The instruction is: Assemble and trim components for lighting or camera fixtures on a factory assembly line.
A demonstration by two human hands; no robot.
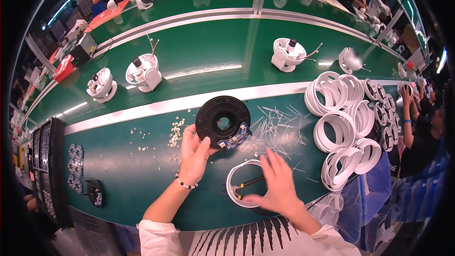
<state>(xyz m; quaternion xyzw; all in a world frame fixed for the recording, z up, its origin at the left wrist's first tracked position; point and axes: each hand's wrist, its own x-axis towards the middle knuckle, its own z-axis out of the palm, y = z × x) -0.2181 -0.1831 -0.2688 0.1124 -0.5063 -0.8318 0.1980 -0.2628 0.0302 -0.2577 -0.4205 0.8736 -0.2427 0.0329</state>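
A black round disc (208, 114) with a hole through its middle is raised above the green bench. My left hand (193, 154) is closed on its lower left edge. A small blue circuit board (235, 138) sits along the disc's lower right rim. Below it, a white ring (229, 180) lies on the bench around part of a pair of cutters (250, 182) with black and yellow handles. My right hand (283, 187) is over the ring's right side with fingers and thumb spread; the thumb is close to the rim, and whether it touches cannot be seen.
Stacked white rings (334, 130) stand at the right, beside black-centred rings (381, 114). Thin white strips (279, 125) and small connectors (176, 132) lie scattered. Circuit boards (76, 168), another black disc (95, 193) and a black rack (45, 170) are left. White camera housings (144, 73) stand on the far belt.
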